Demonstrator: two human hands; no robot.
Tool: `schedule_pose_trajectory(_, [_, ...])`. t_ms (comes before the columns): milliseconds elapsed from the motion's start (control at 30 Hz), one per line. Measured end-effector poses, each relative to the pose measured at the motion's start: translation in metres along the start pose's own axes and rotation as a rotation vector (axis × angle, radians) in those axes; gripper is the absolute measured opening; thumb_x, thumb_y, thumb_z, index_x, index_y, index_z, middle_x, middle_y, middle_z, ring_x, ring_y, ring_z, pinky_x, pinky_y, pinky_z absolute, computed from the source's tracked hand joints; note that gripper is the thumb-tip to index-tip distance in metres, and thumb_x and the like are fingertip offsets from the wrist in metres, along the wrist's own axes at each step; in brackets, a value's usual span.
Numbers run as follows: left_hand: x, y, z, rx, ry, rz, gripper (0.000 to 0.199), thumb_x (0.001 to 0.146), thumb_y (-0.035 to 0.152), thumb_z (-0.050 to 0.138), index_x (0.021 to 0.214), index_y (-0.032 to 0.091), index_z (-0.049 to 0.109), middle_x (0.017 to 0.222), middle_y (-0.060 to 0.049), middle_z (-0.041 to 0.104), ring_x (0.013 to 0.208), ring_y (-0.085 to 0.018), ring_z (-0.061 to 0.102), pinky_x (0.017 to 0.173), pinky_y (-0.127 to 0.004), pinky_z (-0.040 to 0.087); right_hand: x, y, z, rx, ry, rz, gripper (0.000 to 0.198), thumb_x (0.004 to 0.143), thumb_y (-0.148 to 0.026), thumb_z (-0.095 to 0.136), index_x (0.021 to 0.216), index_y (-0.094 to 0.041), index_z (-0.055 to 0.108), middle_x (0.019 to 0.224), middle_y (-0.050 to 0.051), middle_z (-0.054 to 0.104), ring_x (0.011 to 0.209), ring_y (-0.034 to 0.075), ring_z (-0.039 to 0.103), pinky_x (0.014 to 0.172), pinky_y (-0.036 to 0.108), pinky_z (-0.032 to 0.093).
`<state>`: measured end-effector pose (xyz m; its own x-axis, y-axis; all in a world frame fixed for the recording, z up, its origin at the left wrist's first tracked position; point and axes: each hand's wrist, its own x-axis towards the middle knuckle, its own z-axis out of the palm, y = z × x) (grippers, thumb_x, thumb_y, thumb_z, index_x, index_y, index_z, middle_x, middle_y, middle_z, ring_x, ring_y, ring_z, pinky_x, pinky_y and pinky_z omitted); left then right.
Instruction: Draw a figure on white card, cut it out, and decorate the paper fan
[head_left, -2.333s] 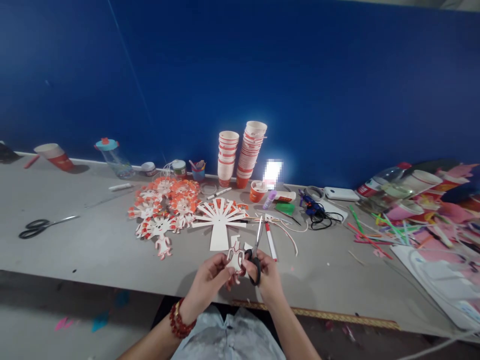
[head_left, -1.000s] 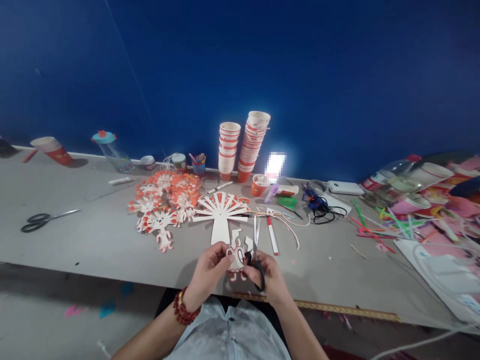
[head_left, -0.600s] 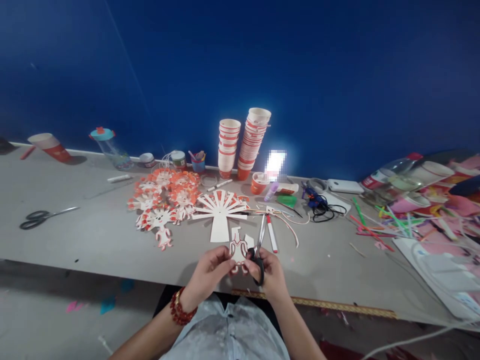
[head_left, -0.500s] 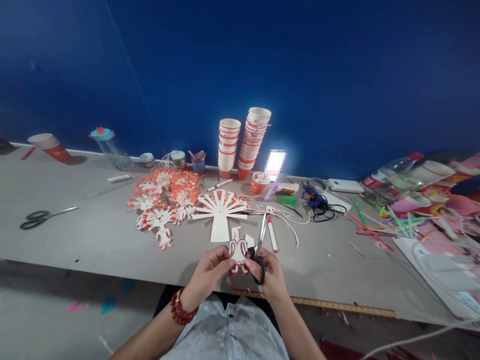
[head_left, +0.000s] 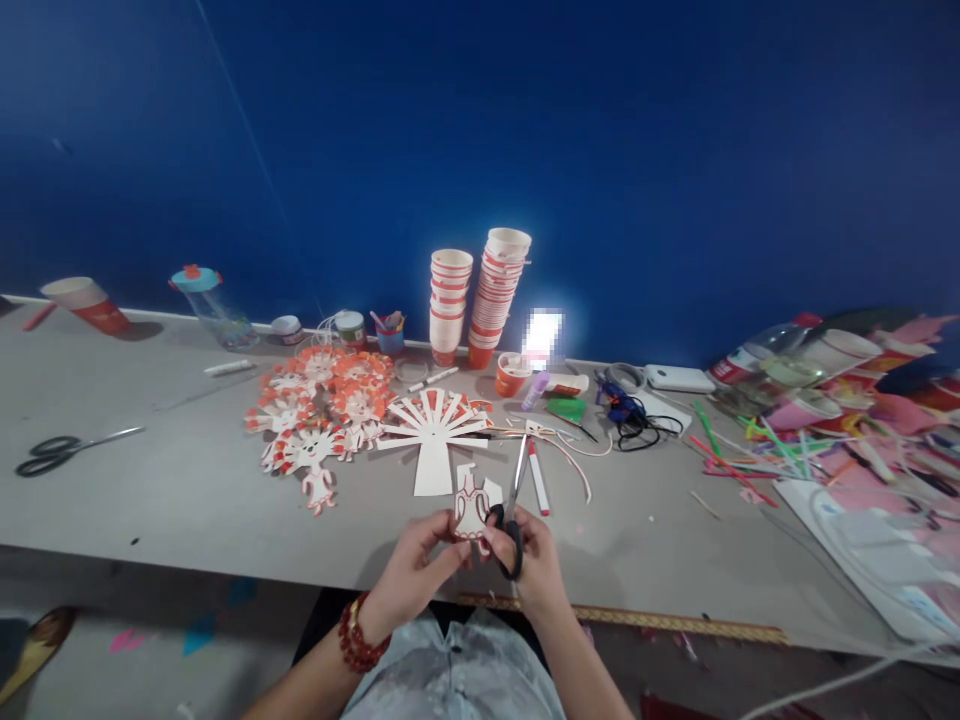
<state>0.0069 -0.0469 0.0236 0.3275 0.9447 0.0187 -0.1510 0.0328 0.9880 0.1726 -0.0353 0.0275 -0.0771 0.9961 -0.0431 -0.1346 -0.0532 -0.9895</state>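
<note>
Between both hands, in front of my body, is a small white paper cutout (head_left: 471, 512) of a figure with red outlines. My left hand (head_left: 420, 568) is closed on its left and lower edge. My right hand (head_left: 537, 562) has black-handled scissors (head_left: 519, 478) hooked on its fingers, blades pointing up and away, while its thumb touches the cutout's right edge. Just beyond lies a white paper piece cut into fanned strips (head_left: 433, 462). A pile of orange and white paper figures (head_left: 330, 390) is to the left. A red-and-white marker (head_left: 538, 480) rests beside the scissors' blades.
Two tall stacks of paper cups, one left (head_left: 450, 310) and one right (head_left: 498, 300), stand by the blue wall. Another pair of scissors (head_left: 75, 448) lies far left. A glue stick (head_left: 535, 390), blue cable (head_left: 630, 408) and coloured straws (head_left: 720, 445) are to the right.
The cutout has turned slightly in my fingers, with its lower part now more covered. The scissors stay in my right hand, and the whole view has shifted a little.
</note>
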Motion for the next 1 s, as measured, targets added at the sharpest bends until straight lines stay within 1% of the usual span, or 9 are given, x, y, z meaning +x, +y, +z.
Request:
schedule_pose_trajectory(100, [0.003,0.003,0.001,-0.007,0.02,0.055,0.029,0.091,0.038,0.061,0.11,0.016,0.066,0.104,-0.009,0.066,0.092,-0.02,0.059,0.083,-0.029,0.047,0.0,0.001,0.001,-0.015,-0.011,-0.006,0.027,0.073,-0.04,0.076,0.069,-0.018,0.059,0.057,-0.001,0.058,0.053,0.013,0.052,0.054,0.024,0.042])
schedule_pose_trajectory(167, [0.006,0.006,0.004,-0.046,0.078,0.054,0.028,0.091,0.04,0.061,0.105,0.016,0.065,0.094,-0.006,0.064,0.081,-0.016,0.057,0.073,-0.025,0.048,-0.001,0.0,0.003,-0.015,-0.012,0.002,0.026,0.072,-0.038,0.076,0.069,-0.018,0.06,0.057,-0.001,0.059,0.052,0.013,0.052,0.054,0.024,0.043])
schedule_pose_trajectory(267, [0.011,0.007,0.008,-0.088,0.152,-0.001,0.026,0.088,0.041,0.064,0.088,0.015,0.063,0.075,0.0,0.057,0.064,-0.01,0.05,0.059,-0.019,0.043,-0.003,-0.002,0.007,-0.016,-0.012,0.019,0.025,0.071,-0.036,0.077,0.069,-0.018,0.06,0.059,-0.001,0.059,0.053,0.013,0.053,0.055,0.024,0.044])
schedule_pose_trajectory(400, [0.012,0.006,0.01,-0.167,0.179,-0.073,0.03,0.083,0.044,0.07,0.086,0.015,0.063,0.073,0.0,0.058,0.061,-0.009,0.048,0.056,-0.019,0.042,-0.007,-0.003,0.007,-0.042,-0.062,0.045,0.028,0.07,-0.038,0.079,0.069,-0.018,0.059,0.06,0.0,0.06,0.054,0.014,0.055,0.056,0.024,0.045])
schedule_pose_trajectory(500, [0.012,0.006,0.008,-0.211,0.143,-0.097,0.032,0.082,0.045,0.071,0.09,0.016,0.064,0.073,0.0,0.059,0.061,-0.009,0.049,0.056,-0.019,0.043,-0.008,-0.004,0.0,-0.072,-0.052,0.0,0.03,0.076,-0.045,0.073,0.071,-0.018,0.061,0.064,0.001,0.062,0.059,0.016,0.057,0.06,0.026,0.047])
schedule_pose_trajectory(600, [0.011,0.006,0.006,-0.231,0.127,-0.104,0.032,0.082,0.046,0.07,0.093,0.016,0.065,0.075,0.0,0.06,0.062,-0.009,0.05,0.059,-0.02,0.045,-0.004,-0.005,-0.013,-0.186,-0.017,-0.051,0.032,0.078,-0.048,0.07,0.072,-0.018,0.062,0.065,0.001,0.06,0.062,0.017,0.057,0.06,0.025,0.045])
schedule_pose_trajectory(700, [0.011,0.008,0.005,-0.228,0.174,-0.125,0.034,0.079,0.048,0.073,0.088,0.016,0.065,0.075,0.0,0.059,0.063,-0.01,0.05,0.059,-0.02,0.046,0.002,-0.003,-0.03,-0.358,-0.028,-0.017,0.03,0.077,-0.046,0.07,0.072,-0.018,0.061,0.065,0.002,0.061,0.061,0.017,0.056,0.058,0.025,0.044])
schedule_pose_trajectory(900, [0.01,0.016,0.007,-0.23,0.207,-0.173,0.04,0.073,0.052,0.076,0.077,0.016,0.059,0.071,0.0,0.054,0.064,-0.012,0.051,0.055,-0.022,0.05,0.007,-0.006,-0.082,-0.908,0.163,-0.022,0.034,0.079,-0.054,0.063,0.07,-0.021,0.063,0.055,-0.001,0.054,0.051,0.015,0.047,0.05,0.024,0.036])
schedule_pose_trajectory(1000, [0.01,0.019,0.006,-0.239,0.212,-0.179,0.039,0.072,0.051,0.076,0.077,0.016,0.059,0.071,0.0,0.056,0.065,-0.013,0.053,0.055,-0.022,0.051,0.008,-0.016,-0.109,-1.099,0.261,0.058,0.034,0.079,-0.058,0.06,0.079,-0.024,0.064,0.051,-0.003,0.05,0.049,0.017,0.048,0.048,0.025,0.034])
